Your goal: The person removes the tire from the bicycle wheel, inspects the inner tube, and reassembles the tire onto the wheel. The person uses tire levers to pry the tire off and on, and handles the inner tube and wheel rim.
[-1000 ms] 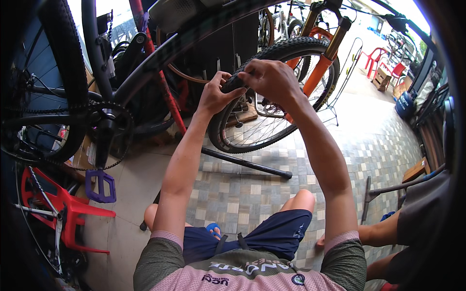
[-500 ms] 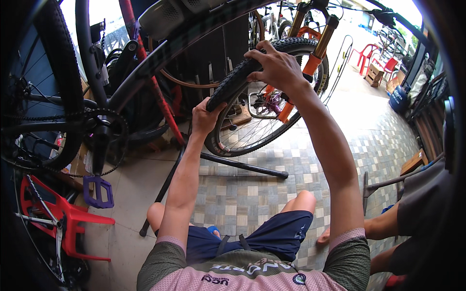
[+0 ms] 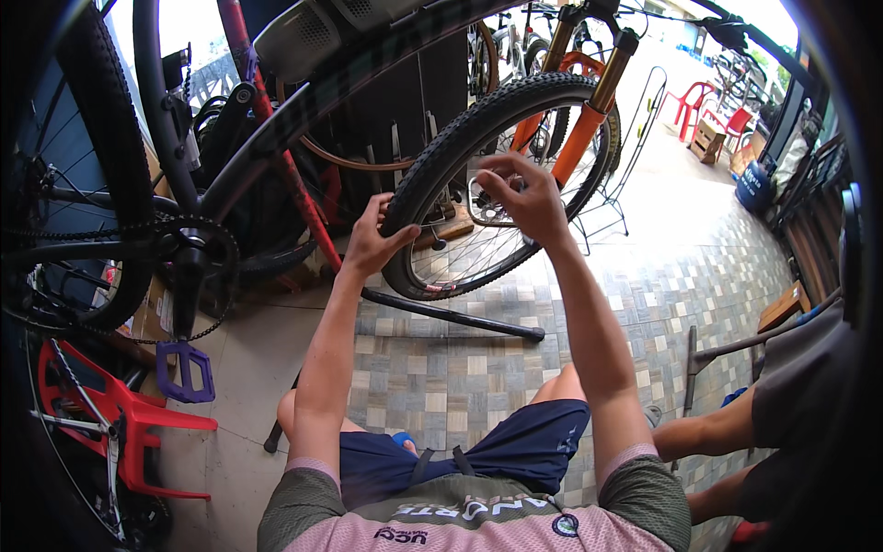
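Left hand (image 3: pixel 370 245) clasps the knobby front tyre (image 3: pixel 440 149) at eight o'clock, apparently steadying it; right hand (image 3: pixel 533 204), fingers apart, hangs empty.

The left hand (image 3: pixel 372 245) was at the tyre (image 3: pixel 441 147), thumb and fingers spread around its left edge. The right hand (image 3: pixel 528 198), loosely curled, appeared before the wheel's middle; contact was unclear. An orange fork (image 3: pixel 579 145) straddled the wheel. A purple pedal (image 3: pixel 166 375) hung near a red chair (image 3: pixel 145 432).
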Available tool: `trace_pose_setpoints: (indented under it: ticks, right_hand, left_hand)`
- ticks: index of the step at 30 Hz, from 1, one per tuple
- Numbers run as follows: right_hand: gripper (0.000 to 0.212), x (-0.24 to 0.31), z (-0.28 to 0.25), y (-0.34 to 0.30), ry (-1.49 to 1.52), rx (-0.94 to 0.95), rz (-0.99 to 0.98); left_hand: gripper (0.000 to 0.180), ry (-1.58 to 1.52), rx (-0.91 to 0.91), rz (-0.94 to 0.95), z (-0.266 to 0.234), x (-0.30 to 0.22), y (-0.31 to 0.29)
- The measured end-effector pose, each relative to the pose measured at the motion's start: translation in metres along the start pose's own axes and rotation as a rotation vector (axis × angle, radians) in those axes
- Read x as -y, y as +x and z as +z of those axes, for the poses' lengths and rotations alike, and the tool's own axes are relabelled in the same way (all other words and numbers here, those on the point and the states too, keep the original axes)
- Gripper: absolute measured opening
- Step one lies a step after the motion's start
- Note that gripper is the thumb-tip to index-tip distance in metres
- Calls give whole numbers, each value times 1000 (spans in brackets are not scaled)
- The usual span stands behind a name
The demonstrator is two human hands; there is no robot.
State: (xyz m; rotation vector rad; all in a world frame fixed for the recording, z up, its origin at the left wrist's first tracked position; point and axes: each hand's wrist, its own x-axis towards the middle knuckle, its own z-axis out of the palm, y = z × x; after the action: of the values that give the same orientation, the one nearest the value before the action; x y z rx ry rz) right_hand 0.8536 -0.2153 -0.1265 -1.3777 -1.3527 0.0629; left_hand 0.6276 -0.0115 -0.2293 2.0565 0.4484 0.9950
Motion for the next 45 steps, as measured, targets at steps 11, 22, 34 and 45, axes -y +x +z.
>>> trace_pose_setpoints:
  ticks: [11,22,34,45]
  right_hand:
    - [50,-201,98,-294,1144,-619,1524]
    - [7,-218,160,-445,1124,-463,1762]
    - [34,-197,115,-381,934,-238,1558]
    - [38,-159,68,-306,732,-92,1267]
  left_hand:
    - [56,437,-107,76,40,-90,80]
    - [41,219,-208,80,37,-59,48]
    - [52,215,-247,-36,52,-30,-48]
    - [62,534,-151,-10,68,-128,44]
